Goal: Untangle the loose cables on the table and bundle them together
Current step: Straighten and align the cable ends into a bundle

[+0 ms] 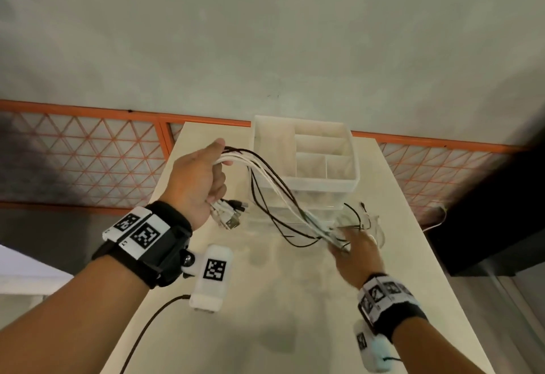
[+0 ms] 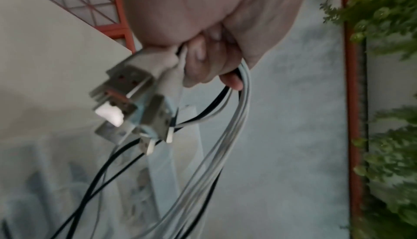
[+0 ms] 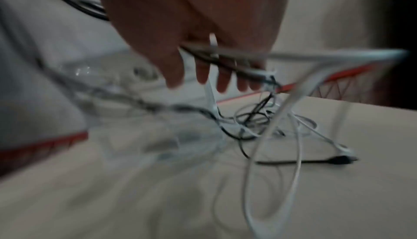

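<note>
A: What is held nearest, and in what manner?

B: The cables (image 1: 265, 179) are clamped in the left hand (image 1: 196, 180), which is raised above the table (image 1: 265, 300). In the left wrist view the fingers (image 2: 203, 64) are curled tight round white and black strands, and the USB plugs (image 2: 133, 105) are let hang just below the fist. It is judged that the plug ends are gathered there so that one end of the bundle is kept even.

A: And the right hand?

B: The right hand (image 1: 358, 251) is held lower, close over the table, with the same strands run across its fingers (image 3: 222, 80). These are seen only loosely bent, with the strands passed under them; a firm clamp cannot be told through the blur. The strands are probably being combed through so that they are straightened.

A: Where is the rest of the cables?

B: A loose tangle (image 3: 259, 119) is left lying on the table just beyond the right hand, and its far ends are not yet gathered.

A: What is found farther off?

B: A translucent divided organizer (image 1: 306, 155) is stood on the pale table behind the strands. Beyond it an orange lattice railing (image 1: 88, 149) and a grey wall (image 1: 265, 34) are seen, and green foliage (image 2: 388, 82) is shown in the left wrist view.
</note>
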`<state>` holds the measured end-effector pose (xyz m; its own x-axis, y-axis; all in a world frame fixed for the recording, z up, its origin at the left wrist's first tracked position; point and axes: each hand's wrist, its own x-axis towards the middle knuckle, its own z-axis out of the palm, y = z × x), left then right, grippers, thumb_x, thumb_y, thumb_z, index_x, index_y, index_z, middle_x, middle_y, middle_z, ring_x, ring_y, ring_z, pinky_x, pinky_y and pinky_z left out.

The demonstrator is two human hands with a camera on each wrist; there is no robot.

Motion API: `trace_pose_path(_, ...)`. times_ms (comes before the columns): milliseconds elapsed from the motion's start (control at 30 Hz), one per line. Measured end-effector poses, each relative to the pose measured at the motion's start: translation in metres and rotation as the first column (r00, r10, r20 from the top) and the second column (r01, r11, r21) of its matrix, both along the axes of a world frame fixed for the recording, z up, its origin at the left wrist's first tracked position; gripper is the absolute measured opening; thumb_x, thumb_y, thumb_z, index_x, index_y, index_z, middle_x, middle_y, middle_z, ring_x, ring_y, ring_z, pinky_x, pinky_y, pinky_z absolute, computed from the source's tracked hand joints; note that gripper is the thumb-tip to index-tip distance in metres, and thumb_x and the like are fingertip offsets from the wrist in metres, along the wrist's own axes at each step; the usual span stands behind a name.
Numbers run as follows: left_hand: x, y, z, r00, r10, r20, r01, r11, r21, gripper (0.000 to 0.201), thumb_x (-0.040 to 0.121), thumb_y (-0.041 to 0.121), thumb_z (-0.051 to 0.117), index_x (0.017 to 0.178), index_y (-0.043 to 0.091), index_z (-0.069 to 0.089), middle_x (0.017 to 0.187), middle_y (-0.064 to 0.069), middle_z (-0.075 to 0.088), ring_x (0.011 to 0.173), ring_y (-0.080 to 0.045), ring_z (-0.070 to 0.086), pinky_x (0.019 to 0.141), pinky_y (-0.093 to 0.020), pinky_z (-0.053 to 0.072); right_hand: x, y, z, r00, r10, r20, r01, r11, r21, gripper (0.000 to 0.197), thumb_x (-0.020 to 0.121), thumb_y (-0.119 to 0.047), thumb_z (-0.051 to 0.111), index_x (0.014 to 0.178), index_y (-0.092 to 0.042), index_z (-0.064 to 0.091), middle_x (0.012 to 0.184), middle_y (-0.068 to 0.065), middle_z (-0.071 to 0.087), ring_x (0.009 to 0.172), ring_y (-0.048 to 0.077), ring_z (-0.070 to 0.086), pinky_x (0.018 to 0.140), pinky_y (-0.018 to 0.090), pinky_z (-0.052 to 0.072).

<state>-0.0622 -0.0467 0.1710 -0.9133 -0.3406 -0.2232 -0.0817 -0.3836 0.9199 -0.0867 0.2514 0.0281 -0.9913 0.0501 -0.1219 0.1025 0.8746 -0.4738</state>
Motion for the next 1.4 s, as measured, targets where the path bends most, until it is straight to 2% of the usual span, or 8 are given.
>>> trace_pose_path(133,-0.001,-0.004,0.009,1.000,-0.012,-0.013,0.011,0.998,-0.063,0.034,0.099,0.031,0.057,0.073,0.008,0.058,0.039,0.006,0.023,0.034,-0.010,0.015,0.037,-0.019,0.015,0.010,-0.007,0.003,0.948,0.105,0.301,-0.146,0.982,0.118,0.084,0.080,-0.044,0.076,0.151,-0.028,0.034,0.149,0.006,0.046,0.135,0.028,0.048,0.111,0.041,0.042)
trace_pose_path(300,0.007,0.005,0.006,0.991,-0.119,0.067,0.134,0.946,-0.297,0.042,0.100,0.034,0.055,0.065,0.013,0.062,0.044,0.006,0.025,0.040,-0.013,0.017,0.045,-0.025,0.016,0.006,-0.046,0.080,0.910,0.409,0.069,-0.408,0.913,-0.021,0.114,0.062,-0.071,0.078,0.153,-0.040,0.017,0.153,-0.002,0.038,0.137,0.022,0.044,0.112,0.049,0.041)
trace_pose_path(433,0.015,0.026,0.008,0.958,-0.276,0.079,0.285,0.878,-0.385,0.046,0.099,0.036,0.055,0.061,0.012,0.048,0.047,0.006,0.025,0.043,-0.015,0.017,0.045,-0.025,0.017,0.008,-0.096,0.108,0.846,0.441,-0.300,-0.516,0.819,-0.250,0.088,0.073,-0.055,0.079,0.147,-0.033,0.038,0.141,-0.008,0.054,0.125,0.009,0.053,0.103,0.032,0.045)
trace_pose_path(567,0.020,0.025,0.009,0.938,-0.341,0.067,0.342,0.873,-0.348,0.045,0.102,0.032,0.050,0.061,0.014,0.050,0.044,0.009,0.028,0.040,-0.011,0.017,0.042,-0.021,0.017,-0.005,-0.113,0.104,0.861,0.330,-0.387,-0.443,0.861,-0.250,0.014,0.092,-0.027,0.067,0.092,-0.016,0.074,0.077,-0.002,0.075,0.071,0.021,0.068,0.070,0.036,0.056)
trace_pose_path(800,0.027,0.000,-0.008,0.962,-0.255,0.100,0.274,0.879,-0.390,0.034,0.104,0.030,0.043,0.090,0.004,0.058,0.044,0.009,0.032,0.037,-0.010,0.022,0.041,-0.021,0.020,-0.018,-0.095,0.103,0.772,0.112,-0.626,-0.346,0.900,-0.265,0.011,0.080,-0.005,0.069,0.082,-0.015,0.073,0.068,-0.001,0.069,0.063,0.020,0.064,0.060,0.030,0.052)
trace_pose_path(1100,0.019,0.005,-0.012,0.972,-0.169,0.163,0.223,0.879,-0.421,0.034,0.103,0.024,0.041,0.072,0.011,0.049,0.046,0.003,0.035,0.038,-0.012,0.024,0.042,-0.023,0.020,-0.013,-0.085,0.105,0.857,-0.047,-0.513,-0.179,0.907,-0.382,0.029,0.081,0.003,0.060,0.097,-0.019,0.071,0.073,-0.001,0.070,0.060,0.004,0.058,0.057,0.002,0.040)
trace_pose_path(1233,0.018,-0.005,-0.009,0.991,-0.071,0.116,0.107,0.933,-0.345,0.037,0.101,0.022,0.042,0.066,0.014,0.045,0.042,0.006,0.033,0.037,-0.013,0.022,0.044,-0.024,0.019,-0.024,-0.049,0.085,0.968,-0.114,-0.222,0.075,0.982,-0.176,0.035,0.087,-0.001,0.051,0.106,-0.022,0.072,0.089,0.010,0.073,0.080,0.026,0.062,0.072,0.027,0.049)
trace_pose_path(1400,0.020,-0.012,-0.009,0.995,-0.059,0.081,0.080,0.957,-0.280,0.043,0.103,0.022,0.042,0.061,0.015,0.039,0.040,0.005,0.030,0.034,-0.013,0.020,0.043,-0.021,0.018,-0.017,-0.025,0.043,0.986,0.028,0.165,-0.059,0.981,0.185,0.038,0.092,-0.045,0.062,0.117,-0.017,0.067,0.109,0.006,0.074,0.109,0.029,0.065,0.086,0.031,0.046)
